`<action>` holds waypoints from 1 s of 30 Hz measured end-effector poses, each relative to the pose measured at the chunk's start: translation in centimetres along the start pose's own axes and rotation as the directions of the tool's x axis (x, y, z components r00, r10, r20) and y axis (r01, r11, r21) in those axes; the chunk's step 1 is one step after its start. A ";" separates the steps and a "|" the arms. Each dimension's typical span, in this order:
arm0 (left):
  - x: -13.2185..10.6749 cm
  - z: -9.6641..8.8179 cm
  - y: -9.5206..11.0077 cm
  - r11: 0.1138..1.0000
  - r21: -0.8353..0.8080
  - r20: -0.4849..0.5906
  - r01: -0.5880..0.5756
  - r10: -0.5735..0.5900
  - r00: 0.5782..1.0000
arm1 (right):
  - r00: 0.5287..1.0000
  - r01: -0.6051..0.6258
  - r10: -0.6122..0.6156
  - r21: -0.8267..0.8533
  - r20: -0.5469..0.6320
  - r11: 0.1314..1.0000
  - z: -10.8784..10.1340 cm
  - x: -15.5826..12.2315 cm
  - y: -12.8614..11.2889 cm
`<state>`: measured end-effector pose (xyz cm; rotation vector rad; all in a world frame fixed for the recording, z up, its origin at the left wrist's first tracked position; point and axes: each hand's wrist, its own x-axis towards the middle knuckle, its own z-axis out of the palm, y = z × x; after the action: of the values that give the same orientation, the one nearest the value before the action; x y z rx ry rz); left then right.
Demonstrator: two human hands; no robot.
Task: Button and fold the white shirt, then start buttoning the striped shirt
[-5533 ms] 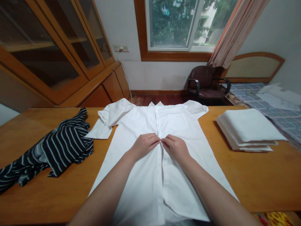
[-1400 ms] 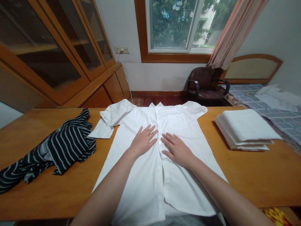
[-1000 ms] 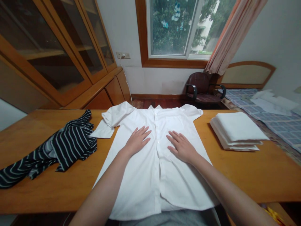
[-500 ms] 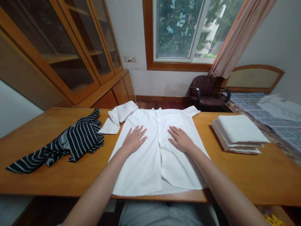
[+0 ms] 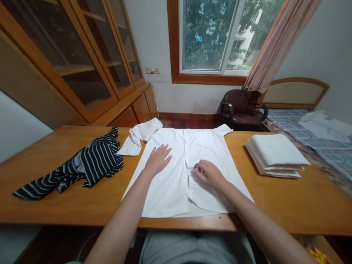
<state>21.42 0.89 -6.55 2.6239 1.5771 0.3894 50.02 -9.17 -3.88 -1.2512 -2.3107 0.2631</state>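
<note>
A black-and-white striped garment [image 5: 88, 165] lies crumpled on the tabletop [image 5: 49, 205] to the left, just beside the white shirt's folded-over sleeve [image 5: 139, 136]. To the right, apart from the shirt, sits a neat stack of folded white cloths [image 5: 276, 156]. Nothing lies between the hands and the shirt.

The white shirt [image 5: 176, 190] is spread flat, front up, in the middle of the tabletop, with its hem near the front edge and its collar end toward the window. The left hand [image 5: 158, 160] rests palm down on the shirt's left front panel, its fingers [image 5: 164, 149] straight and slightly spread, holding nothing. The right hand [image 5: 211, 175] lies on the right panel beside the button strip, its fingers [image 5: 198, 168] curled onto the cloth; whether they pinch it cannot be told.

The tabletop is glossy orange-brown wood. Behind it are a wooden cabinet with glass doors [image 5: 82, 62] on the left, a wall socket [image 5: 153, 70] with a plug and cord, a wood-framed window [image 5: 211, 36] showing trees, a pink curtain [image 5: 275, 44], a dark armchair [image 5: 239, 106], and a bed [image 5: 324, 146] with a checked cover on the right.
</note>
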 end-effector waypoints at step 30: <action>-0.4 -0.1 -0.2 0.991 -0.087 -0.191 -0.105 0.087 0.978 | 0.927 -0.122 -0.083 0.503 0.366 0.856 -0.1 -1.2 -5.6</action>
<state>21.06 0.66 -6.58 2.6637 1.4403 0.7195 46.51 -13.33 -2.01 -1.0017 -2.2909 1.1466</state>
